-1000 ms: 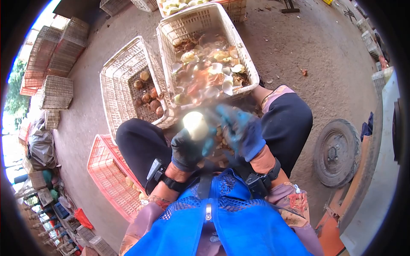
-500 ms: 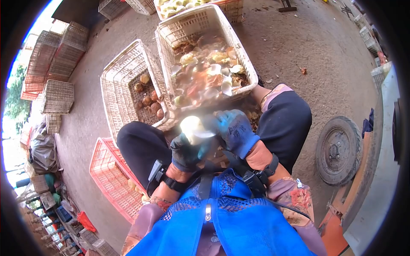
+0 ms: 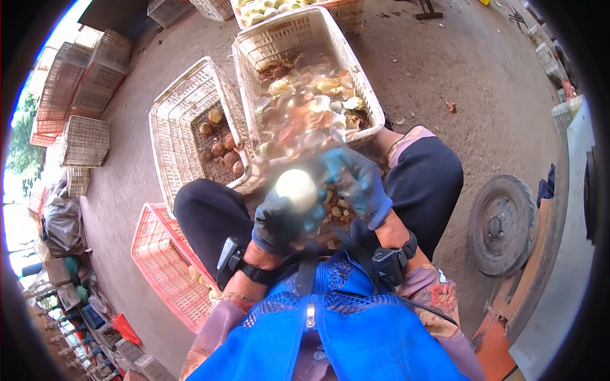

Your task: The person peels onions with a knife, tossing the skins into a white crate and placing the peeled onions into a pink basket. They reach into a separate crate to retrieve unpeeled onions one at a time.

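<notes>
A pale peeled onion (image 3: 297,190) rests in my left hand (image 3: 277,219), whose gloved fingers are wrapped round it. Just to its right, my right hand (image 3: 356,184), in a blue, dirt-darkened glove, is raised with its fingers curled. Whatever sits in those fingers is hidden and blurred. Beyond both hands stands a white crate (image 3: 370,132) of onion skins and peeled layers (image 3: 311,114). At its left, another white crate (image 3: 166,149) holds several brown unpeeled onions (image 3: 218,149). Scraps of onion (image 3: 337,209) lie below my hands, between my knees.
A red crate (image 3: 162,270) with some onions is beside my left leg. At the top, a further crate holds pale peeled onions (image 3: 270,7). A wheel (image 3: 503,225) leans at the right. Stacked crates (image 3: 86,143) line the left side.
My right hand has drawn off the onion and turned, and the blade-like shine against the onion is no longer visible. My left hand still holds the onion, now slightly higher.
</notes>
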A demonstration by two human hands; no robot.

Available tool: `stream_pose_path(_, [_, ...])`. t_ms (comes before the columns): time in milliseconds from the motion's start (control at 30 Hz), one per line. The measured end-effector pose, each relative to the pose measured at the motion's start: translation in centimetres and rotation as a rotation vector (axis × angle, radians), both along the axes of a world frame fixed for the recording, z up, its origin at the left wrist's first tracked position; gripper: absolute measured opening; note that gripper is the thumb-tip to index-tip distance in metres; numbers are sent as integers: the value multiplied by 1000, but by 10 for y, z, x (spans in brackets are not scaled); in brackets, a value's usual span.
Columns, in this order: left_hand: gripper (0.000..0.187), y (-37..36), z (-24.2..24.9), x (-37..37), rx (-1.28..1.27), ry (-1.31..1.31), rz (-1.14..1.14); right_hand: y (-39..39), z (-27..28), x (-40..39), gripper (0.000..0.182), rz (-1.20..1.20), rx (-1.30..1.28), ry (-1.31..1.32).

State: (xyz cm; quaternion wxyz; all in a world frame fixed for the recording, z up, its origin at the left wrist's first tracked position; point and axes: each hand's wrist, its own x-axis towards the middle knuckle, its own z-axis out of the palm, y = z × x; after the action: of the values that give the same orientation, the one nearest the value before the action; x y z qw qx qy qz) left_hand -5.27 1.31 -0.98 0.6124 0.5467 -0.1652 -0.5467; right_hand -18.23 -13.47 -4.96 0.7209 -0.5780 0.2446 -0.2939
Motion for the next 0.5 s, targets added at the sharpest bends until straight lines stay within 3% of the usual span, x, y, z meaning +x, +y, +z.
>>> stream_pose_path(100, [46,-8,8,13,-51,-176,-79,-4,19,-11,30,99,214,-128])
stream_pose_path(167, [48,-9,11,22,-41,-300,-158,4,39,-9,40,152,330,-172])
stream_pose_path(233, [61,-4,3,24,-59,-266,-214,12,47,-7,52,266,-261,41])
stream_pose_path(267, [73,0,-12,23,-153,-188,-163,15,46,-6,52,268,-453,151])
stream_pose_path(300, [73,0,-10,21,-161,-192,-157,19,46,-6,52,273,-463,149])
stream_pose_path(367, [75,-2,-2,15,-254,-408,-54,28,45,-8,53,189,-70,-54])
stream_pose_path(433, [75,-4,21,5,-316,-461,-30,35,43,-6,49,144,-92,-211])
stream_pose_path(500, [72,-3,27,-12,-276,-59,171,41,54,-8,45,79,266,-292])
